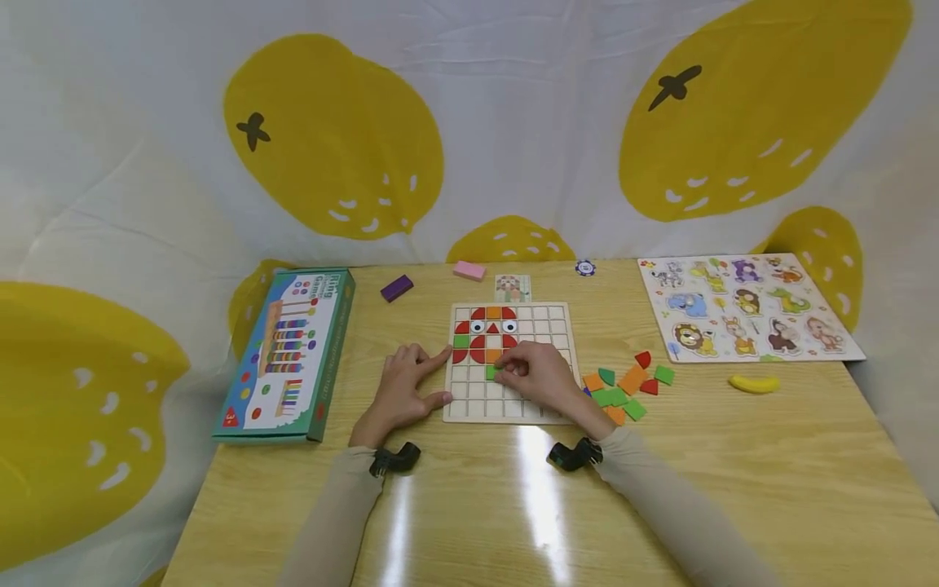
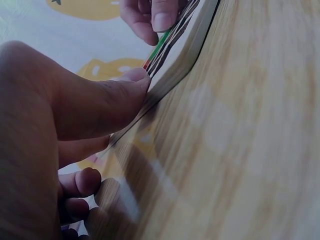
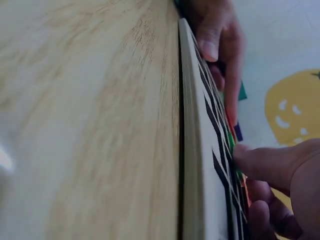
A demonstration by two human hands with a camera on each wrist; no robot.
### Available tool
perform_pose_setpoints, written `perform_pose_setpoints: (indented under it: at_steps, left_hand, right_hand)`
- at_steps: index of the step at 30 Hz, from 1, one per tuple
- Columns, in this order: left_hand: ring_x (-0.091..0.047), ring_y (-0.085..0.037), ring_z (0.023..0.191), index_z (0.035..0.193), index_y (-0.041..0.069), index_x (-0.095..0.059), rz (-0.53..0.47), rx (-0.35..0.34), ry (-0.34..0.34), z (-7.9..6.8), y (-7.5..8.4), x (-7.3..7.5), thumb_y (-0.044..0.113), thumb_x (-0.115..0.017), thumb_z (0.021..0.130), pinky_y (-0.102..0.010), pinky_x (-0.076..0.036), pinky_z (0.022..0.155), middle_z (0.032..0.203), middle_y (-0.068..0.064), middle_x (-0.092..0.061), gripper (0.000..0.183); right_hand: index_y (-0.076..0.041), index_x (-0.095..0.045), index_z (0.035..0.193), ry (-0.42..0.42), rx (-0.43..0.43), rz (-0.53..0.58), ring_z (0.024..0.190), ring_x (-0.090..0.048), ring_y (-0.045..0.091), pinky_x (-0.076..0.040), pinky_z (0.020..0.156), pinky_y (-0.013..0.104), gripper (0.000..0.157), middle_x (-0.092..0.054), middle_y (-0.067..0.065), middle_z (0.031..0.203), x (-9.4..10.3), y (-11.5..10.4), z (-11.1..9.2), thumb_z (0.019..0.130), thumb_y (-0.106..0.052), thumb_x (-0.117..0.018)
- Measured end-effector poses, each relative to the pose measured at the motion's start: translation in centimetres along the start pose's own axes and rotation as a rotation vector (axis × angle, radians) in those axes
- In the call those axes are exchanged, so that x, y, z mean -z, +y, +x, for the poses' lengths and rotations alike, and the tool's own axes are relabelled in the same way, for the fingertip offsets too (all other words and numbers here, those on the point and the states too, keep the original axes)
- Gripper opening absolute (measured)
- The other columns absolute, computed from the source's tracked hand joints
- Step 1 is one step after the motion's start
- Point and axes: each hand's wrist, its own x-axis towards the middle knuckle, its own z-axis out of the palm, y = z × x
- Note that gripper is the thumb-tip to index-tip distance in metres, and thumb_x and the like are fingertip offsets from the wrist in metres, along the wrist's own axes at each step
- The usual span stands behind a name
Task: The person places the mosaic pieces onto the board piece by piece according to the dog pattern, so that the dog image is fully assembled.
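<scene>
A wooden grid board (image 1: 543, 408) lies flat on the table, its upper left filled with red, orange and green tiles and two eye tiles. My left hand (image 1: 402, 387) rests at the board's left edge, thumb and forefinger stretched out and touching it. In the left wrist view its thumb (image 2: 107, 102) presses the rim. Over the middle of the board, my right hand (image 1: 539, 377) pinches a green square tile (image 1: 491, 372) just under the orange one. The right wrist view shows its thumb (image 3: 265, 162) low against the board; the fingertips partly hide the tile.
Loose orange, red and green tiles (image 1: 632, 379) lie right of the board. A picture card (image 1: 513, 287), pink block (image 1: 469, 271), purple block (image 1: 397, 288) and chip (image 1: 585, 268) lie behind. A game box (image 1: 293, 350) is left; an animal puzzle (image 1: 748, 310) and toy banana (image 1: 754, 383) are right.
</scene>
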Motion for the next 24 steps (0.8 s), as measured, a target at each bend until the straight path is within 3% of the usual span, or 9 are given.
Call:
perform_pose_setpoints:
  at_steps: [4, 8, 12, 18, 24]
  left_hand:
    - [-0.035, -0.019, 0.088, 0.149, 0.031, -0.044, 0.007, 0.006, 0.0, 0.1, 0.1, -0.1, 0.052, -0.073, 0.08, -0.037, -0.024, 0.079, 0.098, 0.0, -0.043, 0.077]
    - [-0.035, -0.019, 0.089, 0.149, 0.031, -0.044, 0.008, 0.01, -0.006, 0.1, 0.1, 0.0, 0.052, -0.072, 0.08, -0.037, -0.024, 0.08, 0.099, 0.0, -0.044, 0.077]
    - [-0.035, -0.019, 0.089, 0.149, 0.031, -0.044, 0.006, 0.007, -0.007, 0.2, 0.3, -0.2, 0.053, -0.072, 0.08, -0.037, -0.024, 0.081, 0.098, 0.0, -0.043, 0.077]
    - [-0.034, -0.018, 0.089, 0.148, 0.032, -0.044, 0.02, 0.03, -0.003, 0.0, 0.4, -0.1, 0.052, -0.073, 0.079, -0.036, -0.024, 0.08, 0.098, 0.0, -0.042, 0.077]
    - [-0.034, -0.018, 0.089, 0.149, 0.032, -0.044, 0.031, 0.038, -0.004, 0.0, 0.3, -0.2, 0.051, -0.073, 0.08, -0.036, -0.023, 0.079, 0.099, 0.001, -0.042, 0.077]
  right_hand:
    - [-0.018, -0.077, 0.088, -0.001, -0.049, -0.023, 0.063, -0.053, 0.008, -0.043, 0.059, 0.025, 0.01, -0.063, -0.011, 0.075, -0.3, -0.5, 0.1, 0.081, -0.022, -0.082]
    - [-0.017, -0.077, 0.094, -0.017, -0.007, 0.011, 0.067, -0.056, 0.009, -0.046, 0.061, 0.025, 0.013, -0.065, -0.01, 0.079, 0.6, 0.0, -0.3, 0.083, -0.022, -0.08]
    - [-0.014, -0.076, 0.104, -0.023, -0.016, -0.003, 0.073, -0.057, 0.013, -0.047, 0.066, 0.027, 0.024, -0.066, -0.006, 0.085, 3.8, 1.5, -2.1, 0.083, -0.025, -0.08]
    - [-0.014, -0.074, 0.109, -0.044, -0.037, -0.154, 0.082, -0.059, 0.017, -0.047, 0.073, 0.034, 0.034, -0.067, 0.0, 0.094, 9.6, 5.5, -6.0, 0.079, -0.026, -0.084]
    - [-0.019, -0.074, 0.101, -0.101, -0.006, -0.154, 0.085, -0.06, 0.014, -0.049, 0.074, 0.032, 0.029, -0.067, -0.004, 0.097, 10.9, 6.9, -8.8, 0.076, -0.029, -0.085]
